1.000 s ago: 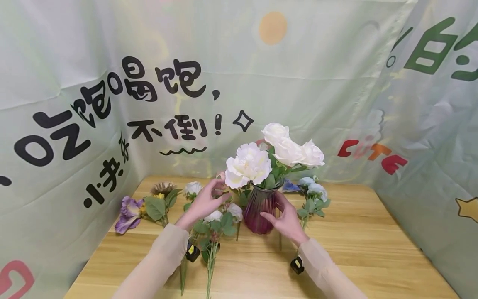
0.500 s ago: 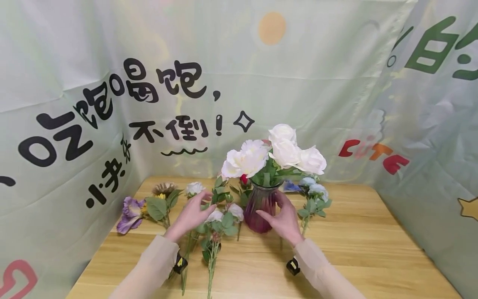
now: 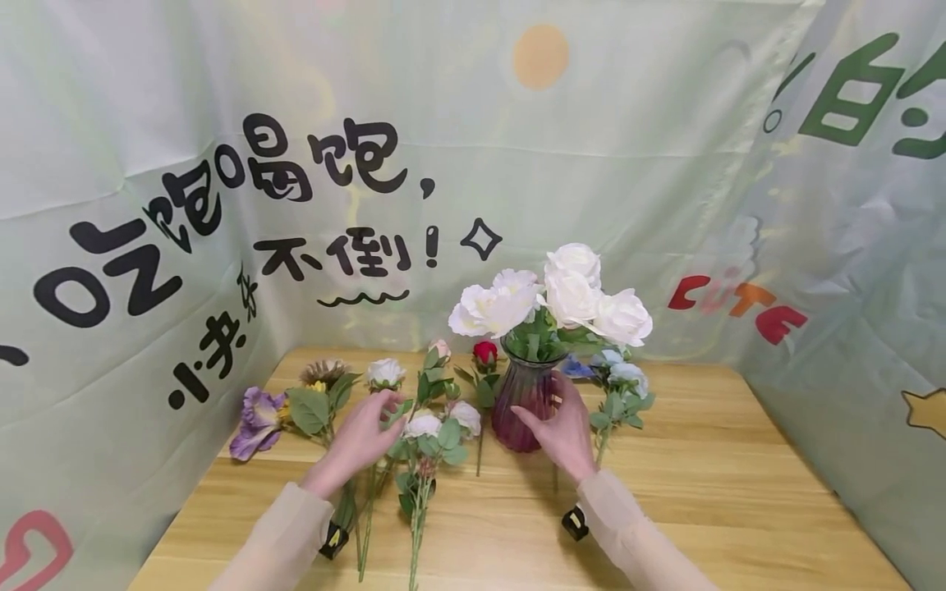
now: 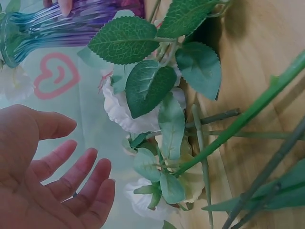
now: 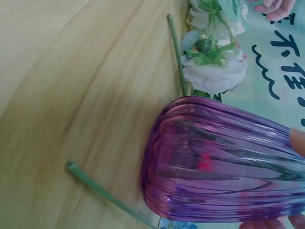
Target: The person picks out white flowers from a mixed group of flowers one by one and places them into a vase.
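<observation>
My right hand (image 3: 565, 431) grips a ribbed glass vase (image 3: 508, 410), thumb on its near side and fingers round the far right side. Purple at the base, the glass (image 5: 214, 162) turns greyish toward the rim in the head view, with dark stems inside. Out of it rise white roses (image 3: 575, 300) and a ruffled white flower cluster (image 3: 491, 308). My left hand (image 3: 362, 439) holds nothing; its fingers (image 4: 90, 179) are spread and relaxed in the left wrist view. It hovers left of the vase, over a white rose (image 3: 386, 373) and beside a pale bunch of roses (image 3: 424, 425).
A red rose (image 3: 484, 354) lies behind the vase's left side. Purple (image 3: 254, 423) and brown flowers (image 3: 325, 373) are at the far left. Blue flowers (image 3: 628, 379) lie right of the vase. Printed cloth (image 3: 665, 197) hangs around the wooden table (image 3: 739, 460).
My left hand has drawn back from the white flowers, moving left and down. The vase has shifted slightly to the right and away, with my right hand still on it.
</observation>
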{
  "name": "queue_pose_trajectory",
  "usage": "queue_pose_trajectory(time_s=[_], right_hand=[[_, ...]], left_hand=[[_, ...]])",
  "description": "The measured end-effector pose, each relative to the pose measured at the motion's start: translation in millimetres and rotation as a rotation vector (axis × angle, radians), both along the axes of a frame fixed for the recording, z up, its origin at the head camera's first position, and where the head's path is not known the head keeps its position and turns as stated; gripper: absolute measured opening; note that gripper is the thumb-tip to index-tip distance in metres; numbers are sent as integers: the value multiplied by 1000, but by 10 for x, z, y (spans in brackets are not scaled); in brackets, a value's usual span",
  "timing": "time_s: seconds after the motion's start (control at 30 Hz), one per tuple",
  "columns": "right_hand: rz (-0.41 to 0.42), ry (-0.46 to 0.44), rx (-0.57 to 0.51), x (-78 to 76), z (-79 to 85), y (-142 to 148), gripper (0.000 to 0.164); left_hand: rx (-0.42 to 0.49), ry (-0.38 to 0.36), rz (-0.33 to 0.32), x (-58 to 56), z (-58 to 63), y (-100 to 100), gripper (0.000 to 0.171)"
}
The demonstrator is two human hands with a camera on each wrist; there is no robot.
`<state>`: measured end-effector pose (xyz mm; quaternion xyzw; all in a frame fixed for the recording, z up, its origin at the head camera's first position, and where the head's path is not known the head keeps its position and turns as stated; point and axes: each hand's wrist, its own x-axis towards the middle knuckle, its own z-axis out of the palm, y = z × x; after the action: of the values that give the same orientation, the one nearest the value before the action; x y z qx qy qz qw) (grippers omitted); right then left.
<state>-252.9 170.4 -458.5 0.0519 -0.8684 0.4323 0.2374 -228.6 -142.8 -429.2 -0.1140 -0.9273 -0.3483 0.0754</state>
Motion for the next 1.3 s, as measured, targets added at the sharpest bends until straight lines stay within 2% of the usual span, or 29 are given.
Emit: queue_pose_trajectory(time_s=[0.17, 0.33, 0.5, 0.7, 0.93, 1.1, 1.3], right_hand=[[35, -43, -67, 53, 10, 6, 80], [22, -70, -113, 155, 41, 40, 74], [36, -64, -197, 259, 84, 65, 57], [98, -150, -290, 394, 96, 45, 34], [223, -265, -454, 517, 85, -63, 28], [295, -313, -511, 607, 64, -192, 27], [387, -365, -537, 704, 69, -372, 28]], left_hand=[[-20, 26, -7, 73, -6, -24, 28], [-48, 33, -9, 140, -9, -31, 28], [-69, 35, -15, 221, -2, -29, 25], [-74, 48, -43, 301, -24, -63, 21], [-72, 27, -34, 391, -26, -125, 21], [-63, -13, -15, 390, -26, -200, 20], [-54, -41, -4, 321, -37, -304, 16]])
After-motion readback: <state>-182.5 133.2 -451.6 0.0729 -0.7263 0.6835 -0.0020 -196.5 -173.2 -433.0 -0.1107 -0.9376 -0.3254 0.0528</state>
